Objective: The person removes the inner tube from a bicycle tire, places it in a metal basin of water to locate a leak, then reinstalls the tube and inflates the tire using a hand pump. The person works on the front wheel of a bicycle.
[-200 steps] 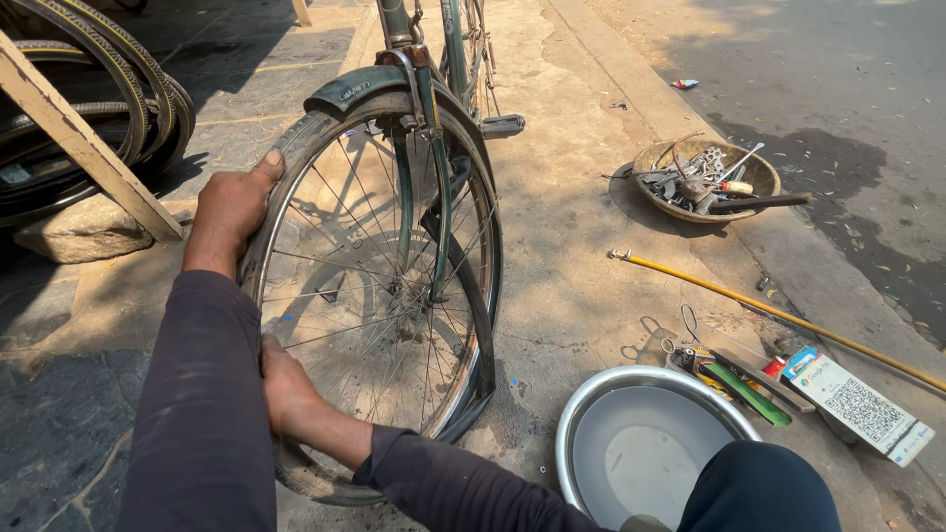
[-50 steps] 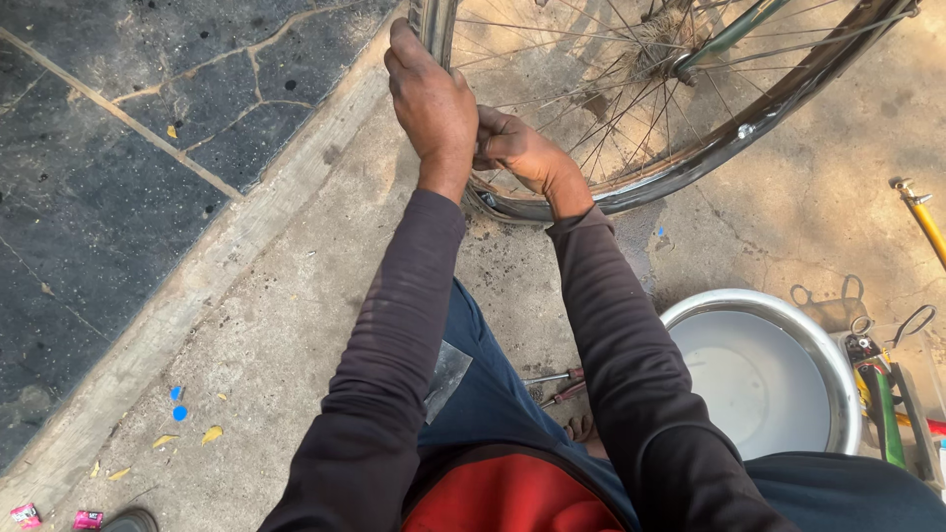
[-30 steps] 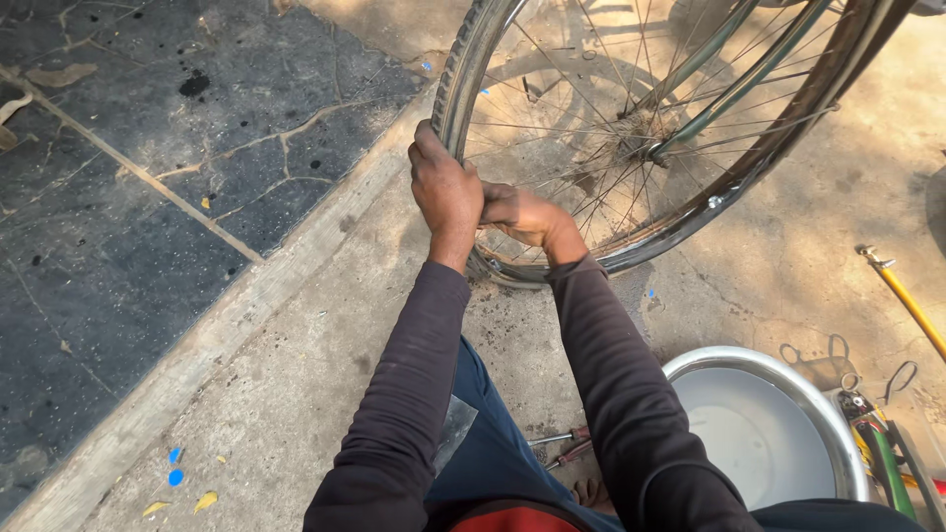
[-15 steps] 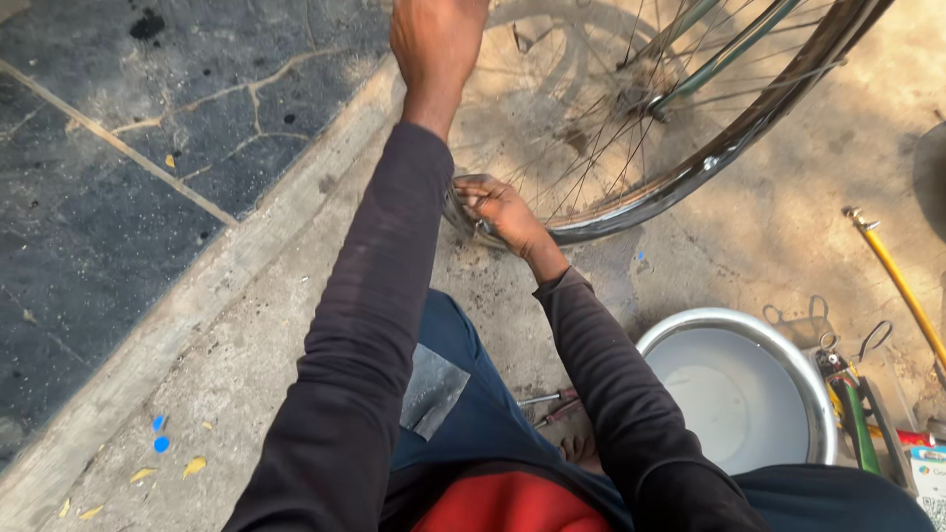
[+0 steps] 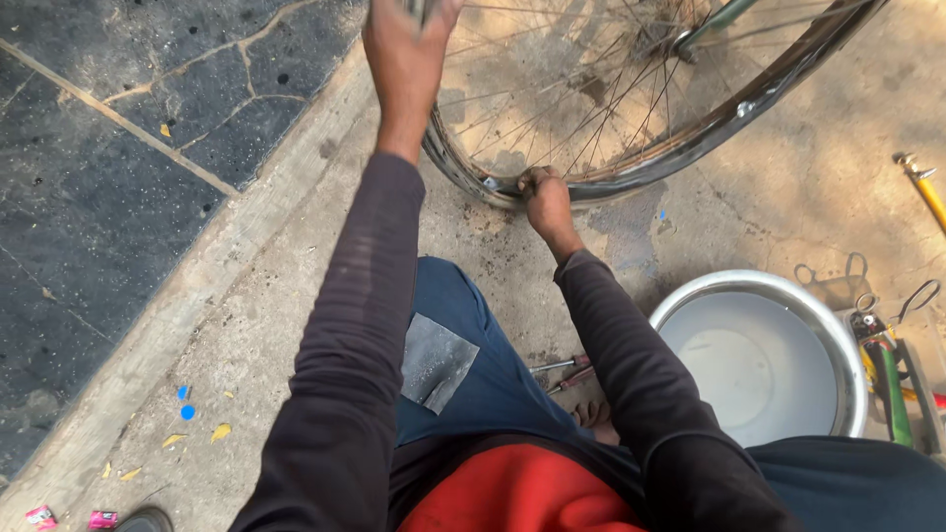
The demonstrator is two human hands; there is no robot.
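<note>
Upright spoked bicycle wheel, rim on pavement

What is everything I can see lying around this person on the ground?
Bicycle wheel: one, dark rim with thin metal spokes, top centre and right.
Metal basin: one, silver, holding pale cloudy water, right of the person's leg.
Grey patch: one, flat, lying on the blue trouser leg.
Hand tools: several, one with a green handle, by the basin at the right edge.
Yellow rod: one, far right, mostly cut off.
Paper scraps: a few, blue and yellow, on the concrete at lower left.
Stone paving: dark, cracked, at left.
Left hand: raised, gripping the wheel's rim at top.
Right hand: pressed on the rim's lowest part.
</note>
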